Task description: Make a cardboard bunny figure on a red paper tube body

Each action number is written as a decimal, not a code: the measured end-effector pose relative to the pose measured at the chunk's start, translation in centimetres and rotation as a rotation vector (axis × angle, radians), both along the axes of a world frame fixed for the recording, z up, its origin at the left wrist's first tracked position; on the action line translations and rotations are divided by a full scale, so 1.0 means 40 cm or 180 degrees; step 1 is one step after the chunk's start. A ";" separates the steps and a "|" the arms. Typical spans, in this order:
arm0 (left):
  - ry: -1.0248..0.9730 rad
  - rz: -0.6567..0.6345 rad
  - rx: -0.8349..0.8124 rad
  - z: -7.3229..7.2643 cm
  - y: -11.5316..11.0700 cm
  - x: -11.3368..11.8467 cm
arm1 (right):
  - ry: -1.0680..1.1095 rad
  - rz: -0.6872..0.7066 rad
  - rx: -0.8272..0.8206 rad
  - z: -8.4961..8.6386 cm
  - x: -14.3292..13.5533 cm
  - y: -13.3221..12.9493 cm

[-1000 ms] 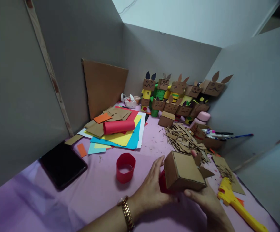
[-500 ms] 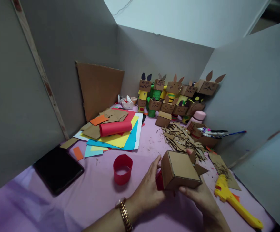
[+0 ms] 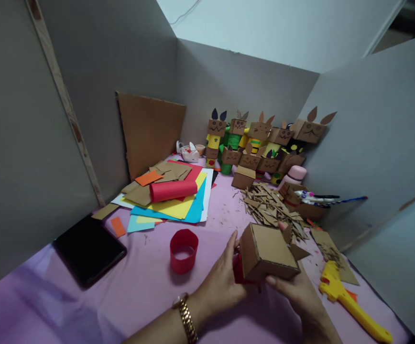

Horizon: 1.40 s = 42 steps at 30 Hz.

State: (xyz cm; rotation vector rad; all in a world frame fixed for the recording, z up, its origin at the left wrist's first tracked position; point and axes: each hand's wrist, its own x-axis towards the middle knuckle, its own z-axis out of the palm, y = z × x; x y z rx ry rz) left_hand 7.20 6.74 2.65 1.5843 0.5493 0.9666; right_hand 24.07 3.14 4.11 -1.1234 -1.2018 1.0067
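Observation:
A small cardboard box (image 3: 270, 251) with pointed cardboard ears (image 3: 298, 251) on its right side is held tilted between my two hands. My left hand (image 3: 222, 274), with a gold watch strap on the wrist, is closed around a red paper piece (image 3: 238, 270) at the box's left side. Most of that red piece is hidden by the hand and box. My right hand (image 3: 295, 291) grips the box from the right, thumb on its near lower edge. Left of my hands, a red paper ring (image 3: 183, 252) stands apart on the pink cloth.
A yellow glue gun (image 3: 351, 298) lies at the right. Behind the hands are cardboard scraps (image 3: 270, 203) and several animal-faced box figures (image 3: 250, 160). Coloured paper sheets (image 3: 193, 205) with a red roll (image 3: 173, 190) lie left of centre, beyond a black tablet-like slab (image 3: 90, 251). Grey panels (image 3: 243, 76) enclose the table.
The whole view has shifted slightly, so everything sits a little further right. Both hands keep the same hold on the box and the red paper piece.

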 end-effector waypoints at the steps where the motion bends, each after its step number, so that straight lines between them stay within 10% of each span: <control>1: 0.0003 0.0005 -0.0015 0.002 -0.001 0.000 | -0.0012 -0.0012 0.0002 -0.002 0.001 0.001; 12: -0.0394 -0.0265 -0.0069 0.046 -0.007 0.000 | -0.0266 0.0034 -0.0044 -0.002 0.002 0.001; 20: -0.0047 -0.0100 -0.0018 0.011 0.005 -0.003 | -0.0033 0.0044 0.0215 -0.022 0.015 0.007; 31: 0.0064 -0.0085 -0.0276 0.004 0.013 0.000 | 0.1628 -0.0613 0.1166 0.029 0.004 0.042; 42: 0.0175 -0.0037 -0.0318 -0.007 0.036 -0.001 | 0.0457 0.0202 0.0925 0.028 -0.002 0.032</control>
